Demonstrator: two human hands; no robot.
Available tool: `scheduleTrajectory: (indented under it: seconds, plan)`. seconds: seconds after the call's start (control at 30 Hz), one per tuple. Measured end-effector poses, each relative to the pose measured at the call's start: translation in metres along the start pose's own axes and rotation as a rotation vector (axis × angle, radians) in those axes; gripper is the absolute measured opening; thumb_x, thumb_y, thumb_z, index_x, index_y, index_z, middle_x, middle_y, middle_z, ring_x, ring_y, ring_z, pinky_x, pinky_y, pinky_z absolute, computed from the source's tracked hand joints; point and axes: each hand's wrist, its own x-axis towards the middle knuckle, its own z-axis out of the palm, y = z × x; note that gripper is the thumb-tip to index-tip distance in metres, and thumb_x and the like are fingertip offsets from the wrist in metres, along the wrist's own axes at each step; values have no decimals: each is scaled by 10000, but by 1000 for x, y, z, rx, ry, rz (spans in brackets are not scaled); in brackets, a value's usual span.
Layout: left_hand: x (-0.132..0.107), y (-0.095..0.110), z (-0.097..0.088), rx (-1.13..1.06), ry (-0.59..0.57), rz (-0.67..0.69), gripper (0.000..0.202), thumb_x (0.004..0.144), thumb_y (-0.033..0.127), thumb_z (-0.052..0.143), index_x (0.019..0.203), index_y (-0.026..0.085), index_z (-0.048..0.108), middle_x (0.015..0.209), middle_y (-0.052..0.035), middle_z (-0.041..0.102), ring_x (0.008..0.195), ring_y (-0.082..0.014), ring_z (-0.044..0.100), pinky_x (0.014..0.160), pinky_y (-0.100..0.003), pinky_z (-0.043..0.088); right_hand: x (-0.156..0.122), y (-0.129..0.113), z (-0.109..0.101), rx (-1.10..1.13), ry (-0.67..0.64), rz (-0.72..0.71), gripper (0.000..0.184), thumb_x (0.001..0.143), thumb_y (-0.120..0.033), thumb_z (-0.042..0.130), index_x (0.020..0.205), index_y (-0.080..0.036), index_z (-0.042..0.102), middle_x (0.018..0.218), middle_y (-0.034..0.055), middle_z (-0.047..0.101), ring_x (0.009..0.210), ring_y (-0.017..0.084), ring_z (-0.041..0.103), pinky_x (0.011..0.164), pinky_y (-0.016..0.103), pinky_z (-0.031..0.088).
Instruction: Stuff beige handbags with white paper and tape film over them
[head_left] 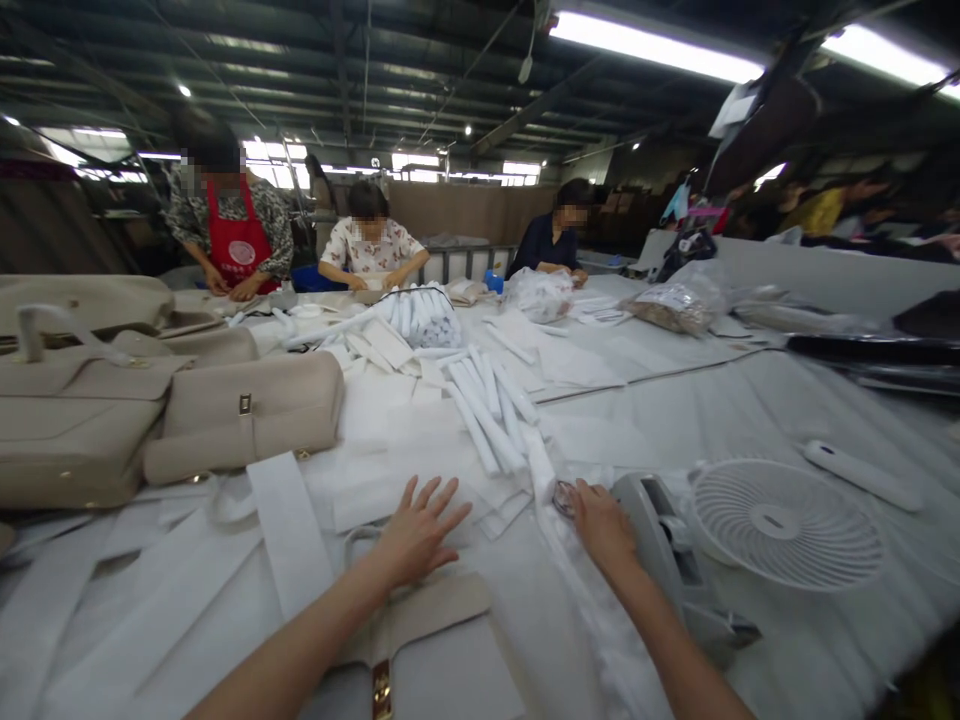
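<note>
My left hand [421,532] is spread open, palm down, above a beige handbag [442,607] lying in front of me. The bag's strap carries a gold clasp [382,690], and part of the bag is hidden under my forearm. My right hand [602,522] has its fingers curled at a small clear, shiny piece [564,498], whose kind I cannot make out. Beside that hand runs a strip of crumpled white wrapping [541,468]. Just right of the hand stands a grey tape dispenser [664,540]. White rolled tubes [480,420] lie beyond both hands.
Finished-looking beige handbags [255,410] crowd the left side. White paper strips [289,520] cover much of the table. A white fan [784,525] lies at right, near a white handle-shaped piece [862,475]. Several people sit or stand across the table, beyond a tube bundle [424,318] and plastic bags [679,300].
</note>
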Motion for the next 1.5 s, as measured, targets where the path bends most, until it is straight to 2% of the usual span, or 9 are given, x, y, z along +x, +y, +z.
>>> scheduleTrajectory:
  seconds: [0.2, 0.4, 0.53, 0.73, 0.87, 1.0, 1.17, 1.3, 1.5]
  plan:
    - [25, -54, 34, 131, -45, -326, 684, 809, 470, 589, 1411, 375, 277, 1515, -76, 216, 1368, -395, 150, 1049, -648, 64, -64, 2, 22, -86, -16, -213, 146, 879, -148, 491, 918, -158, 631, 917, 101, 631, 869, 234, 585, 743, 308, 426]
    - [21, -82, 29, 126, -78, -449, 600, 869, 502, 468, 1416, 345, 279, 1507, -115, 226, 1357, -386, 198, 1028, -642, 145, -62, 4, 21, -24, -67, -161, 218, 876, -99, 463, 758, -169, 633, 805, 74, 653, 802, 207, 603, 709, 287, 405]
    - [21, -77, 27, 121, -99, -486, 592, 874, 474, 457, 1418, 325, 275, 1511, -123, 208, 1358, -379, 196, 1024, -630, 179, -54, 4, 7, 130, -133, -49, 240, 880, -332, 541, 713, -179, 620, 761, 59, 661, 722, 205, 615, 643, 286, 397]
    - [21, -54, 8, 86, -49, -522, 531, 869, 357, 491, 1374, 243, 374, 1468, -146, 301, 1347, -369, 224, 1044, -612, 150, -73, 2, -14, 114, -119, -298, 320, 961, -257, 339, 838, -195, 628, 833, 58, 660, 756, 186, 634, 638, 270, 394]
    - [15, -22, -11, -248, 69, -445, 415, 892, 293, 419, 1287, 183, 487, 1284, -139, 534, 1227, -290, 431, 1058, -470, 247, -107, -6, -19, -93, -193, -367, 271, 924, -145, 367, 827, -203, 613, 778, 47, 645, 663, 182, 637, 535, 265, 339]
    - [11, 19, -18, -427, 2, -302, 386, 893, 361, 403, 1163, 168, 600, 1057, -93, 668, 980, -218, 598, 885, -307, 428, -156, -13, -14, -161, -267, -415, 397, 742, 72, 394, 887, -232, 603, 785, 21, 638, 643, 161, 632, 510, 250, 309]
    - [12, 53, -9, -485, -89, -195, 357, 842, 323, 460, 1107, 170, 643, 1008, -81, 690, 911, -215, 622, 801, -283, 442, -210, -10, -17, -15, -403, -400, 324, 772, -23, 464, 989, -229, 587, 882, 43, 645, 685, 184, 640, 558, 245, 375]
    - [9, 43, -3, -450, -92, -283, 352, 848, 262, 430, 1113, 151, 633, 985, -96, 692, 894, -213, 624, 785, -285, 425, -213, 1, -31, 265, -458, -408, 191, 908, -249, 431, 1005, -242, 596, 892, 38, 646, 792, 185, 637, 674, 252, 449]
    - [-9, 6, -2, -342, -96, -475, 358, 895, 264, 336, 924, 138, 669, 892, -107, 691, 816, -201, 618, 724, -283, 412, -173, 0, 14, 230, -63, -431, 437, 866, -55, 294, 1223, -137, 533, 1233, 136, 569, 1147, 214, 519, 945, 355, 422]
